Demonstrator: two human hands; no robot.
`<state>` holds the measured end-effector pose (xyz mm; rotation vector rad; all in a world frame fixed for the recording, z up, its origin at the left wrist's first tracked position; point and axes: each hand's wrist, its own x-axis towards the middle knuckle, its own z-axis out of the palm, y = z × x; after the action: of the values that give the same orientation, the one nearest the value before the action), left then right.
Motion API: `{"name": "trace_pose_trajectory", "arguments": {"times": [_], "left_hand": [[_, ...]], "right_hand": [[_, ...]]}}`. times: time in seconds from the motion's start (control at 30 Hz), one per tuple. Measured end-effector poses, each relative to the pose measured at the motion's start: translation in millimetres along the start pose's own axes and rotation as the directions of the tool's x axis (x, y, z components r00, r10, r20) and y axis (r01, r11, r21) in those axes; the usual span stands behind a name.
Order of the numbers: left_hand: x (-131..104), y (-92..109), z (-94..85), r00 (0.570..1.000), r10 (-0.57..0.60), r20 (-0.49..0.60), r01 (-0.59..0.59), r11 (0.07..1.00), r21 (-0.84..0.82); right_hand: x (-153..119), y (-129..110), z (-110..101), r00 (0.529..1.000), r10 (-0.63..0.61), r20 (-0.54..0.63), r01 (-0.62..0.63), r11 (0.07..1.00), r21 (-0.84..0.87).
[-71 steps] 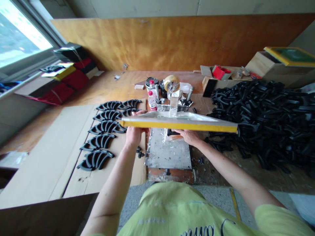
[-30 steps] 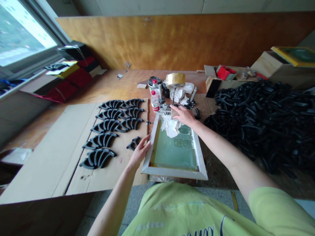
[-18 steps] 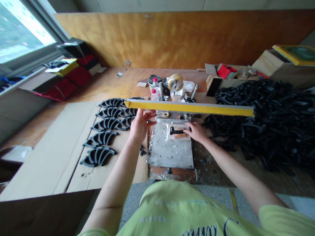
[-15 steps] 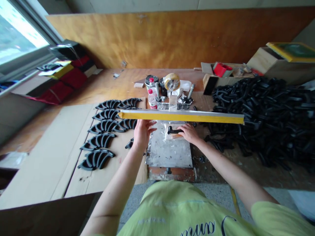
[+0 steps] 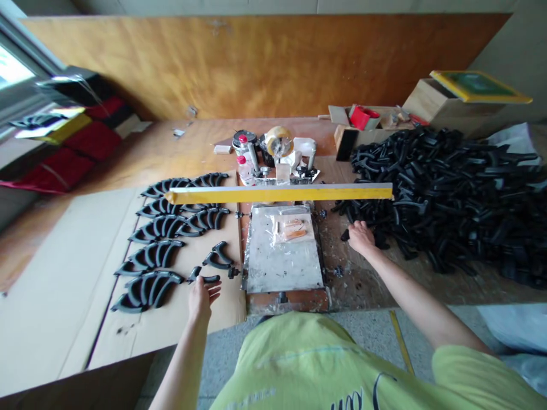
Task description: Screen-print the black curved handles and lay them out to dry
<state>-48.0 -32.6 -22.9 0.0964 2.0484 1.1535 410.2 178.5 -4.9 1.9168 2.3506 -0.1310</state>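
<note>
My left hand (image 5: 202, 297) is over the cardboard at left, at a black curved plastic handle (image 5: 210, 279). It seems to hold this piece near one end, with its other fingers apart. Just beyond lie a couple more black handles (image 5: 220, 256) joined in a V. To the right, my right hand (image 5: 362, 236) has its fingers closed at the near edge of the heap of black handles (image 5: 427, 193). The end of one black handle (image 5: 345, 235) sticks out from its fingertips. Between the hands is a flat metal plate (image 5: 284, 267) bearing a small taped pad (image 5: 294, 229).
A yellow-edged bar (image 5: 277, 194) spans above the plate. Fanned rows of black handles (image 5: 156, 290) lie on the cardboard (image 5: 85, 250). Bottles (image 5: 244, 168) and a tape roll (image 5: 278, 141) stand behind the bar. A wooden box (image 5: 431, 102) is at back right.
My left hand has moved left and nearer me, to the cardboard. My right hand has left the plate for the heap. The handle on the pad is gone from there. The view has shifted right.
</note>
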Motion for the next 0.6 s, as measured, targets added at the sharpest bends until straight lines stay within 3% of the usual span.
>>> {"name": "trace_pose_trajectory", "arguments": {"times": [0.07, 0.13, 0.2, 0.27, 0.33, 0.43, 0.5, 0.6], "left_hand": [[16.8, -11.6, -9.0, 0.999, -0.022, -0.036, 0.027, 0.991, 0.133], [26.2, -16.3, -9.3, 0.999, -0.031, -0.028, 0.036, 0.977, 0.21], [32.2, -12.7, -8.3, 1.0, -0.025, -0.009, 0.027, 0.961, 0.274], [36.9, -1.6, -10.3, 1.0, -0.02, 0.013, 0.014, 0.932, 0.363], [39.1, 16.5, -13.2, 0.999, -0.005, 0.034, -0.011, 0.898, 0.44], [29.0, 57.8, -7.3, 0.982, 0.133, 0.133, -0.179, 0.874, 0.451], [9.0, 93.6, 7.8, 0.915, 0.326, 0.236, -0.392, 0.855, 0.34], [-37.1, 150.3, 41.6, 0.746, 0.589, 0.311, -0.621, 0.784, 0.005]], "right_hand": [[4.9, 27.1, 12.9, 0.998, 0.032, 0.05, -0.03, 0.999, -0.041], [8.5, 28.4, 17.8, 1.0, 0.02, 0.009, -0.02, 1.0, 0.018], [14.5, 7.5, 13.2, 0.996, 0.019, -0.086, -0.006, 0.988, 0.154], [23.2, -27.3, 2.6, 0.977, -0.051, -0.206, 0.114, 0.946, 0.305], [32.4, -65.9, -8.3, 0.913, -0.229, -0.338, 0.355, 0.853, 0.382], [41.9, -111.4, -15.8, 0.748, -0.51, -0.426, 0.657, 0.664, 0.359], [44.0, -128.1, -15.0, 0.674, -0.621, -0.4, 0.738, 0.588, 0.332], [42.7, -139.8, -12.1, 0.642, -0.677, -0.36, 0.767, 0.578, 0.28]]}}
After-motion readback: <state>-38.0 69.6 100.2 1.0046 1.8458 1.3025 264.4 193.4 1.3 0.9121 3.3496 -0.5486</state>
